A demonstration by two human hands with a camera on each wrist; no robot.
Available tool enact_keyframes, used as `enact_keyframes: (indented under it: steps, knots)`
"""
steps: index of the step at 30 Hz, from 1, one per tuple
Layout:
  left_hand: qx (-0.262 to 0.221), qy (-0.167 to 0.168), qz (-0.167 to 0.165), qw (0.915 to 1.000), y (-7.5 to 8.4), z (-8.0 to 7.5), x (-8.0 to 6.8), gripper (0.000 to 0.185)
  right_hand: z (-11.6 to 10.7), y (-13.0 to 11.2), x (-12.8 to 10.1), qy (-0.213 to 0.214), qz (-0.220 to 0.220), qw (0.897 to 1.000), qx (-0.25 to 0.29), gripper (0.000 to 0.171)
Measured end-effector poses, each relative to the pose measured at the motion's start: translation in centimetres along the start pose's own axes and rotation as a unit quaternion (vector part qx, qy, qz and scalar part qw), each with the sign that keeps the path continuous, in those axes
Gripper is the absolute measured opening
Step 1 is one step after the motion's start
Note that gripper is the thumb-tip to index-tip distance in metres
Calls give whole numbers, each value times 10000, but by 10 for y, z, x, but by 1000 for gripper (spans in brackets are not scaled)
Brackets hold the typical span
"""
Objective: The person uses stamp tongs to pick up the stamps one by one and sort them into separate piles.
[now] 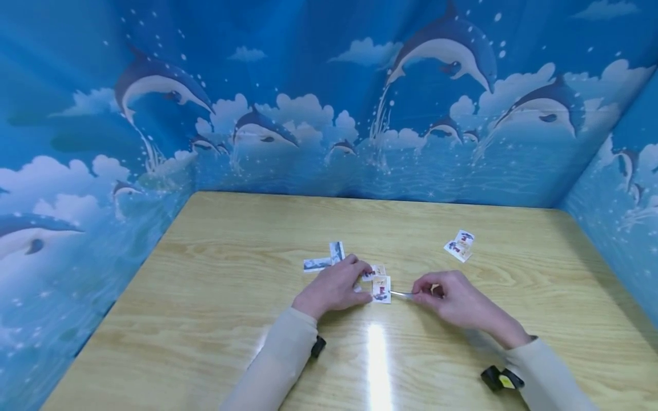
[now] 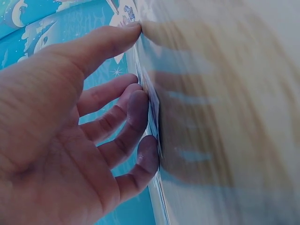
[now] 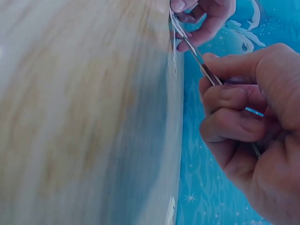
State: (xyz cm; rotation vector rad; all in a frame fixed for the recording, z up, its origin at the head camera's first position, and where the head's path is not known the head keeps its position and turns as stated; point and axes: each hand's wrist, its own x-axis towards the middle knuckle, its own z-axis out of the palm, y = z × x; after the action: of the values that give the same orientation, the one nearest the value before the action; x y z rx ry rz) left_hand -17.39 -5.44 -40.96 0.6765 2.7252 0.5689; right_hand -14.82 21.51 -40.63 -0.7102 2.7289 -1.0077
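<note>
My right hand (image 1: 454, 299) pinches a pair of metal tweezers (image 3: 199, 58) between thumb and fingers. Their tip reaches the right edge of a small printed paper card (image 1: 381, 290) on the table. On that card's other side, the thumb of my left hand (image 1: 334, 288) lies at its lower left edge. Just behind it, another printed card (image 1: 373, 273) sits partly overlapped, close to the left fingertips. In the left wrist view the fingers (image 2: 136, 110) are spread and gently bent, tips against the tabletop and a flat piece there.
Two bluish-grey printed strips (image 1: 317, 264) lie beyond the left hand, set at an angle to each other. A small group of overlapping cards (image 1: 460, 246) lies at the back right of the wooden table (image 1: 247, 228). A dolphin-printed curtain (image 1: 319, 142) borders the table behind and at the sides.
</note>
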Motion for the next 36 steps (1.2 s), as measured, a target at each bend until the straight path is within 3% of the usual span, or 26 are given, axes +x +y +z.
enact_keyframes:
  steps: [11,16,20,28,36]
  knots:
    - [-204,-66,119,9997,3,-2,1,30,-14,10,-12,311,393,9987,-49,7]
    - [-144,91,226,9996,4,-4,2,24,-22,16,-17,440,657,9969,-63,9]
    - [-292,235,269,9989,2,-6,4,25,-28,20,-21,545,788,9954,-20,9]
    - [-200,-96,31,9997,-1,-8,6,35,-40,28,-28,681,1050,9921,-67,11]
    - [-151,-35,121,9998,-2,-7,6,29,-51,42,-34,865,1352,9870,-110,15]
